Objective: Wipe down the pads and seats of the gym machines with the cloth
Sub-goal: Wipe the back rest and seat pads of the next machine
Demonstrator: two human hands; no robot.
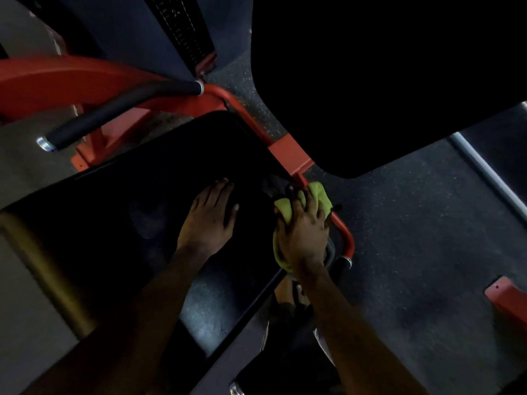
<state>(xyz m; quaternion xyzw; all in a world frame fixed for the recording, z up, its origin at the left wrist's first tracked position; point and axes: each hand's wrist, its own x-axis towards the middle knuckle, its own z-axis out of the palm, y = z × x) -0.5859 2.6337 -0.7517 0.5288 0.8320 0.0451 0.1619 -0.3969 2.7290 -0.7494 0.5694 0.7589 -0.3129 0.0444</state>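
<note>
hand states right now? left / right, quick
Left hand: open, fingers straight, flat on the black seat pad, holding nothing.
Right hand: fingers curled over the bunched yellow-green cloth at the pad's edge.

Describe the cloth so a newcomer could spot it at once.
Find the big black seat pad mid-frame and follow it to its right edge, beside the red frame tube. There the right hand grips a bunched cloth, the only yellow-green thing among black pads and red steel.

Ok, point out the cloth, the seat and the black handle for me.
cloth (321,195): head view, bunched green end.
seat (142,195): head view, bare black top.
black handle (108,112): head view, middle of the grip.
</note>
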